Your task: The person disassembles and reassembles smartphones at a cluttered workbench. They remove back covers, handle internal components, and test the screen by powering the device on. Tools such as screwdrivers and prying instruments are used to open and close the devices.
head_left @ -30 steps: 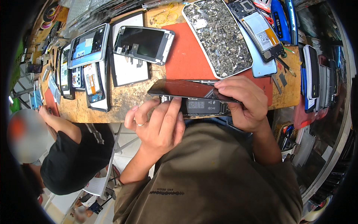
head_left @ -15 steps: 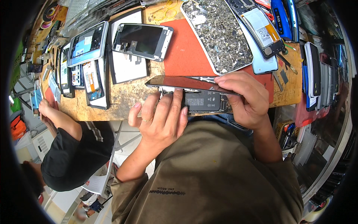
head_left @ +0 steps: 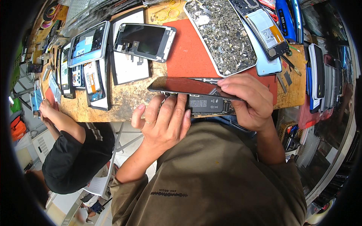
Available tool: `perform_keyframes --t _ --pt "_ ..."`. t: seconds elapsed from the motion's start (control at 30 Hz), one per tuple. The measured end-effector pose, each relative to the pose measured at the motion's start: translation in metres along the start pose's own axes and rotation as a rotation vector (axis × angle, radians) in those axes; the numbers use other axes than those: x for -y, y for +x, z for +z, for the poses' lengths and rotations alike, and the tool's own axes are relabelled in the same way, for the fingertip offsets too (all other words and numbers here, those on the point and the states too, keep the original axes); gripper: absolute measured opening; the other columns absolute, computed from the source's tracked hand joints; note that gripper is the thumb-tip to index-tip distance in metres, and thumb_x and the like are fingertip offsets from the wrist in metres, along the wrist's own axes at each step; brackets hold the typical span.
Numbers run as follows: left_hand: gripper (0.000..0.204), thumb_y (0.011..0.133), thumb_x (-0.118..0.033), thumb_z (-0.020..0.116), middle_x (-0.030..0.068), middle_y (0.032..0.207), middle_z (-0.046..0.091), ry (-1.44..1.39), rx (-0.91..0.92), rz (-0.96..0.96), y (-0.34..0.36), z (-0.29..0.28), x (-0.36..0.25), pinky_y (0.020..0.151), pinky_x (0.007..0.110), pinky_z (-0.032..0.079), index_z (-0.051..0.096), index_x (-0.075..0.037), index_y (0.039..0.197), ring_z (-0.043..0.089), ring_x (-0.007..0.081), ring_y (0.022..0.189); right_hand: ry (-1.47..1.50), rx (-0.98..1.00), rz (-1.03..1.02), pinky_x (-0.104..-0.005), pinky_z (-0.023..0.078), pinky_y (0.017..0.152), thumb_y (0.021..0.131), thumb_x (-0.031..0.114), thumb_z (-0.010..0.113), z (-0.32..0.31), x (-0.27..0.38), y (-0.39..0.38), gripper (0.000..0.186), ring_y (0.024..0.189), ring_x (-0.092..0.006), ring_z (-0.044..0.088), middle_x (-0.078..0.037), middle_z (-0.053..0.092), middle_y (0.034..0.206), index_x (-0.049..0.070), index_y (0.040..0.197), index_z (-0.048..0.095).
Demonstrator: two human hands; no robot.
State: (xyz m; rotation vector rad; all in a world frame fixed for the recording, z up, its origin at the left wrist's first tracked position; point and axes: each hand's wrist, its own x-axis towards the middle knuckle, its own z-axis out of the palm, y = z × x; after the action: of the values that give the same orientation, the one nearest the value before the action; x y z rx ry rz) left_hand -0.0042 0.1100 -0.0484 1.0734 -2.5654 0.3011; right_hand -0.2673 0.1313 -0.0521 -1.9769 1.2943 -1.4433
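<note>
An opened phone body [head_left: 202,105] with its dark battery showing lies near the bench's front edge, and its black screen panel [head_left: 181,84] is tilted over it. My right hand [head_left: 253,101] grips the panel's right end, fingertips on top and thumb underneath. My left hand [head_left: 162,124] is at the left half of the phone body, its curled fingertips reaching in beneath the raised panel, partly hidden there. A red mat [head_left: 180,49] lies behind the phone.
Dismantled phones [head_left: 87,45], a detached screen [head_left: 141,42] and a tray of small parts [head_left: 226,45] cover the wooden bench [head_left: 128,109]. Blue tools [head_left: 284,20] lie at the back right. A co-worker in a dark shirt [head_left: 79,154] sits at my left.
Both hands and the phone sit slightly higher in the picture than a second ago. My left fingertips have shifted a little under the panel.
</note>
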Motion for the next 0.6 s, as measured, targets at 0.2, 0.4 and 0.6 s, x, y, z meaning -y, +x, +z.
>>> perform_keyframes --t 0.2,0.4,0.6 --pt "0.036 0.089 -0.033 0.073 0.0013 0.107 0.067 -0.171 0.022 -0.077 0.009 -0.002 0.003 0.109 0.049 0.027 0.080 -0.015 0.119 0.061 0.0224 0.112 0.011 0.000 0.018 -0.0421 0.064 0.082 0.077 -0.012 0.076 0.000 0.001 0.000 0.033 0.095 -0.0355 0.078 -0.018 0.078 0.105 -0.002 0.109 0.074" --pt "0.035 0.086 -0.024 0.074 0.0031 0.106 0.062 -0.399 0.155 -0.216 0.018 -0.012 0.009 0.110 0.052 0.026 0.078 -0.014 0.119 0.055 0.0273 0.118 0.018 0.027 0.054 -0.0429 0.063 0.085 0.089 -0.006 0.072 -0.003 0.002 -0.001 0.023 0.097 -0.0353 0.078 -0.021 0.078 0.106 -0.005 0.112 0.073" --pt "0.034 0.085 -0.024 0.073 0.0007 0.108 0.069 -0.246 0.037 -0.126 0.015 -0.007 0.011 0.117 0.053 0.021 0.079 -0.016 0.118 0.057 0.0265 0.120 0.015 0.031 0.013 -0.0431 0.062 0.087 0.097 -0.002 0.070 -0.003 -0.001 -0.002 0.018 0.098 -0.0355 0.078 -0.022 0.078 0.107 -0.007 0.114 0.072"
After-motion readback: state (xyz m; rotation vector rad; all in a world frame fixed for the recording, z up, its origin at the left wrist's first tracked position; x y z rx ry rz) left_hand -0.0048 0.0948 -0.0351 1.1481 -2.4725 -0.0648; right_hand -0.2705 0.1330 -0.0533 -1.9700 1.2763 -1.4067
